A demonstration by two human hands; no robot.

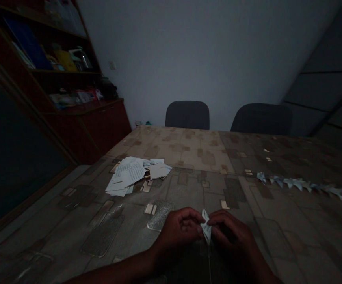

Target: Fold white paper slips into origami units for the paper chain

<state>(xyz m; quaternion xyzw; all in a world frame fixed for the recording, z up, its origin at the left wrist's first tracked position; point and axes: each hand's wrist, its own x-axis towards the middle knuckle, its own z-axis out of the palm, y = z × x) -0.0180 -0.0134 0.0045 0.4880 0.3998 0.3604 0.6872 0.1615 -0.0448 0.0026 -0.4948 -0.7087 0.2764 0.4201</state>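
Observation:
A small folded paper piece, pale and pointed at both ends like an origami crane, stands between my hands near the front of the table. My left hand pinches it from the left side with thumb and fingertips. From the right, my right hand grips its other side in the same way. To the right, a row of several folded paper figures lies across the table. On the left is a loose pile of paper sheets, some with writing.
A patterned cloth covers the table. Behind its far edge stand two dark chairs, one in the middle and one at the right. A wooden cabinet with filled shelves is at the left. The room is dim.

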